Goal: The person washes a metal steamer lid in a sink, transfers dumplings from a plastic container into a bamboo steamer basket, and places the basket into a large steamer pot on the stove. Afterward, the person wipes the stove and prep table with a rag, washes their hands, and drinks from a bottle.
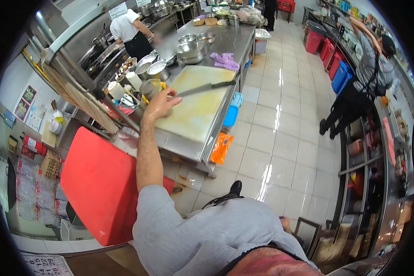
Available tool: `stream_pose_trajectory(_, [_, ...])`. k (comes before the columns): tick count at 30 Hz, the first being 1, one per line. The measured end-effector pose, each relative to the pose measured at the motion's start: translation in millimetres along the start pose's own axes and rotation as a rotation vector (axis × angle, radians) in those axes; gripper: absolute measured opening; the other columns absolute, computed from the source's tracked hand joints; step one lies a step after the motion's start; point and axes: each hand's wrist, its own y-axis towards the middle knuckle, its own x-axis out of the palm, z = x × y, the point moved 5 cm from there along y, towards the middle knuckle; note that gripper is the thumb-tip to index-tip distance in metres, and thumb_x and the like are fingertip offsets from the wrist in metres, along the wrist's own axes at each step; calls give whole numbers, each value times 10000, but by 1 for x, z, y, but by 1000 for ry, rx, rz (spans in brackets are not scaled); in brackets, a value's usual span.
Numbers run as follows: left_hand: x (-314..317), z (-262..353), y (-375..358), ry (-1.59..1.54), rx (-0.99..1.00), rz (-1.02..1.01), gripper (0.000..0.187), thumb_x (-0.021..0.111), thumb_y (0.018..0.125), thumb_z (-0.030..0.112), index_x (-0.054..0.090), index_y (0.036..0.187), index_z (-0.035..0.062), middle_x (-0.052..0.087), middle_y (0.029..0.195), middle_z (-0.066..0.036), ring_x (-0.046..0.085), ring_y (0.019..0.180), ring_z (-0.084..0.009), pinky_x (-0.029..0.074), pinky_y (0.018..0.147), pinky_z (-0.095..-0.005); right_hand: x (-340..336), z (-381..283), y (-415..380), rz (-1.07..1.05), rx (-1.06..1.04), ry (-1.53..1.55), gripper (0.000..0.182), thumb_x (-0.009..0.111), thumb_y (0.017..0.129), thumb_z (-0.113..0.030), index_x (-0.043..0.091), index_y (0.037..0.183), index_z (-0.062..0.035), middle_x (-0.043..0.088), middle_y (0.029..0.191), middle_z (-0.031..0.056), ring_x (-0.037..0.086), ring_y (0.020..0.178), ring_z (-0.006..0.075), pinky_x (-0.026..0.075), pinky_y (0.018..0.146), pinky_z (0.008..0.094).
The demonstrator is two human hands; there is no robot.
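My left hand (pixel 162 104) reaches over the near left corner of a large, stained pale cutting board (pixel 195 110). Its fingers are loosely apart and nothing shows in them. A knife (pixel 200 89) with a dark handle lies across the board, its blade tip close to my fingertips. Just beyond the hand stands a jar (pixel 148 88). Low at my other side, only a small part of my right hand (pixel 286 224) shows beside my shirt; its fingers are hidden. Behind my left forearm is a big red board (pixel 99 184); what supports it is hidden.
Metal bowls (pixel 193 49) and a purple cloth (pixel 224 60) sit farther along the steel table (pixel 239 41). One person (pixel 129 32) stands at the stoves, another (pixel 365 69) by the right counter. Shelving (pixel 363 156) lines the right; tiled floor (pixel 280 115) runs between.
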Motion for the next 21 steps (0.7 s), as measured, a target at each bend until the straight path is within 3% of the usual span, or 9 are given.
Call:
stream_pose_trajectory(1, [0, 8, 25, -47, -25, 56, 427, 684, 764, 287, 540, 1022, -22, 618, 929, -128, 612, 823, -198, 485, 713, -309, -2, -27, -8, -24, 53, -18, 157, 510, 758, -41, 591, 891, -20, 590, 649, 83, 509, 451, 149, 337, 338, 277])
stream_pose_trajectory(2, [2, 9, 49, -29, -70, 80, 364, 684, 775, 247, 551, 1014, 7, 608, 936, -55, 592, 777, -131, 473, 698, -265, -3, -12, 17, 9, -47, -30, 144, 500, 760, -41, 592, 869, -25, 580, 633, 71, 502, 452, 143, 335, 343, 276])
stream_pose_trajectory(4, [-1, 11, 101, -7, -17, 168, 359, 687, 772, 248, 559, 1008, 10, 608, 943, -57, 591, 777, -126, 472, 695, -264, -7, -19, 64, 42, -166, -39, 135, 490, 762, -42, 594, 847, -30, 569, 617, 58, 495, 453, 138, 333, 347, 275])
stream_pose_trajectory(8, [-22, 12, 181, -141, 54, 427, 354, 701, 759, 252, 577, 996, 20, 609, 949, -56, 585, 792, -118, 462, 702, -257, -41, -82, 68, 89, 86, 101, 161, 476, 761, -34, 581, 883, -25, 561, 649, 74, 510, 472, 163, 347, 363, 282])
stream_pose_trajectory(10, [-51, 15, 216, -62, 154, 742, 362, 718, 744, 244, 578, 989, 17, 598, 900, -46, 554, 794, -99, 447, 730, -246, -51, -94, 103, 81, 102, 166, 163, 491, 757, -33, 586, 888, -13, 569, 659, 83, 526, 487, 177, 367, 377, 291])
stream_pose_trajectory(12, [-87, -2, 256, -252, 92, 973, 397, 723, 741, 224, 540, 1019, 7, 590, 870, -53, 578, 693, -120, 468, 584, -242, -62, -81, 160, 51, 110, 221, 167, 505, 752, -33, 591, 892, -1, 577, 669, 93, 542, 502, 191, 386, 391, 300])
stream_pose_trajectory(14, [-119, 6, 274, -756, 70, 964, 464, 691, 767, 180, 436, 1118, 17, 574, 869, -61, 600, 673, -155, 478, 519, -245, -70, -54, 228, -8, 117, 290, 173, 520, 747, -32, 596, 896, 12, 585, 679, 102, 558, 518, 205, 406, 405, 309])
stream_pose_trajectory(17, [-175, -7, 307, -969, 87, 1182, 436, 684, 764, 139, 376, 1054, 33, 544, 933, -146, 595, 716, -284, 508, 589, -403, -93, -44, 309, -33, 78, 219, 176, 538, 740, -31, 606, 889, 31, 599, 685, 112, 575, 535, 215, 436, 435, 311])
stream_pose_trajectory(21, [-209, 9, 324, -1051, 52, 1384, 550, 706, 739, 109, 311, 1112, 25, 541, 968, -191, 591, 707, -338, 508, 579, -470, -134, -71, 402, -32, -46, 21, 146, 557, 726, -30, 629, 822, 53, 622, 650, 104, 580, 546, 182, 468, 499, 273])
